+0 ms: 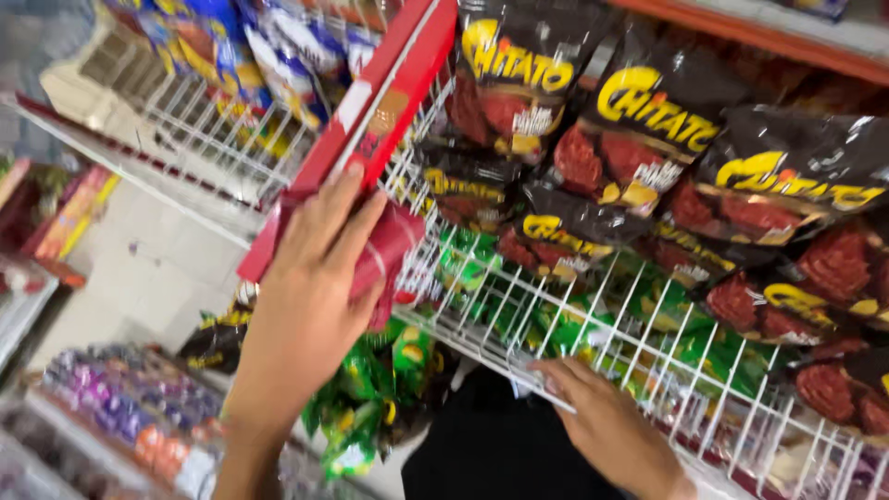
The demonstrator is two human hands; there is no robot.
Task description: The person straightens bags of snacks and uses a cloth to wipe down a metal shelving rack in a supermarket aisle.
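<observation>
My left hand (pixel 315 278) is raised and wrapped around a long flat red box (pixel 370 120), with a red wrapper crumpled under the fingers, held against the end of a white wire shelf (pixel 574 333). My right hand (pixel 607 421) rests lower, fingers on the front rim of that wire shelf. Black snack bags with red chips printed on them (pixel 648 139) fill the shelf in front of me. Green snack bags (pixel 519 306) lie behind the wire below them.
Blue and yellow snack bags (pixel 231 56) sit on another white wire shelf (pixel 204 130) at upper left. More green bags (pixel 370 398) hang below my left hand. Purple and orange packets (pixel 130 398) line a low shelf at bottom left. Pale tiled floor (pixel 157 268) shows between the shelves.
</observation>
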